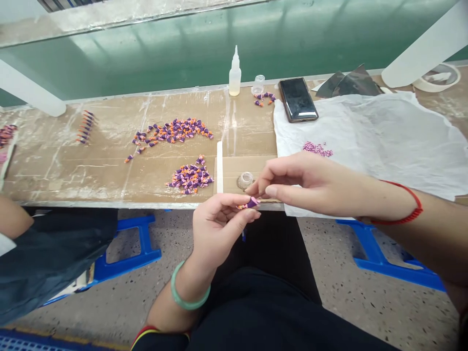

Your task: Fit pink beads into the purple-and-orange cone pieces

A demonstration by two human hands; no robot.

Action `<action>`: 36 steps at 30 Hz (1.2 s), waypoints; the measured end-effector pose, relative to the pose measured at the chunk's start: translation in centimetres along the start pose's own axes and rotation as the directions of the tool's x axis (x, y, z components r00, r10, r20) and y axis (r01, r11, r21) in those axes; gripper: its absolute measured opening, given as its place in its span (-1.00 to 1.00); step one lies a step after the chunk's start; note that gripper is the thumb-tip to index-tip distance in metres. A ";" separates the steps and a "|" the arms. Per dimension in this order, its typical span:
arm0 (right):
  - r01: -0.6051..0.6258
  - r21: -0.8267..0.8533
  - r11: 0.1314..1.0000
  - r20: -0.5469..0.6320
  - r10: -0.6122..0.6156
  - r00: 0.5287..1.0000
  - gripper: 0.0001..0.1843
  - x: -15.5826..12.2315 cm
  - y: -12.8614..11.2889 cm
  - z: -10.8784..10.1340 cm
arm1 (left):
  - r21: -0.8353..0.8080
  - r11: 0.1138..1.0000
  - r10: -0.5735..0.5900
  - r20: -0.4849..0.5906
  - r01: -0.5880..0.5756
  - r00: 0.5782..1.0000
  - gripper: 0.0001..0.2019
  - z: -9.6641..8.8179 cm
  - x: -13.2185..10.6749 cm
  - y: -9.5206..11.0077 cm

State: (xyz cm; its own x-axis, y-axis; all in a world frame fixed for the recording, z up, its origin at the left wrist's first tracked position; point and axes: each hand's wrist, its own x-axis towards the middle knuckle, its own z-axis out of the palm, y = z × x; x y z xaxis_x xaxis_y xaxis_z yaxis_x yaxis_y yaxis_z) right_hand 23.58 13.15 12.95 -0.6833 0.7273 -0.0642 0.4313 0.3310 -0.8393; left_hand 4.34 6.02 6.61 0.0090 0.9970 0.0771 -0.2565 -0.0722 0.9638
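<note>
The left hand pinches a small purple and pink toy between thumb and finger, by the front edge of the table. The right hand is close beside it, fingers bent, but I cannot tell if they pinch anything. A little clear cup sits near both hands. A pile of toys lies to the left.
</note>
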 end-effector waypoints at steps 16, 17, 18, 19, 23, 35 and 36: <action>-0.180 0.079 0.981 -0.185 0.192 0.964 -0.67 -3.5 6.5 -1.2 | 0.874 0.405 0.099 0.249 -0.268 0.963 -0.94 -8.7 6.6 0.3; -0.191 0.089 0.978 -0.204 0.205 0.957 -0.64 -3.6 6.7 -1.3 | 0.893 0.389 0.082 0.210 -0.226 0.974 -0.93 -9.3 7.6 0.3; -0.202 0.098 0.975 -0.217 0.219 0.951 -0.61 -3.6 6.8 -1.3 | 0.909 0.378 0.073 0.158 -0.174 0.985 -0.91 -9.7 8.5 0.5; -0.213 0.106 0.971 -0.229 0.233 0.945 -0.58 -3.6 6.9 -1.4 | 0.921 0.371 0.067 0.102 -0.120 0.992 -0.89 -9.9 9.4 0.6; -0.257 0.126 0.958 -0.259 0.282 0.924 -0.52 -3.9 6.8 -1.7 | 0.947 0.320 -0.023 -0.024 0.030 0.999 -0.88 -9.7 12.8 1.5; -0.277 0.074 0.958 -0.333 0.285 0.899 -0.47 -5.5 7.7 -1.9 | 0.978 0.208 -0.321 0.084 -0.016 0.944 -0.92 -8.3 15.3 2.2; -0.267 0.073 0.961 -0.335 0.275 0.901 -0.47 -5.5 7.7 -2.0 | 0.974 0.226 -0.345 0.101 -0.021 0.933 -0.91 -8.6 15.3 2.4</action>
State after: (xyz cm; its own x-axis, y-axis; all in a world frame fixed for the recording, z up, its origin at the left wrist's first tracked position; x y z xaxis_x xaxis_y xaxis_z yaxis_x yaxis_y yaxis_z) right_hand 31.85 12.85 7.89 -0.2995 0.9479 -0.1082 0.5538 0.0804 -0.8287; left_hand -4.46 21.38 7.95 0.1941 0.9524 -0.2352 0.8829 -0.0651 0.4650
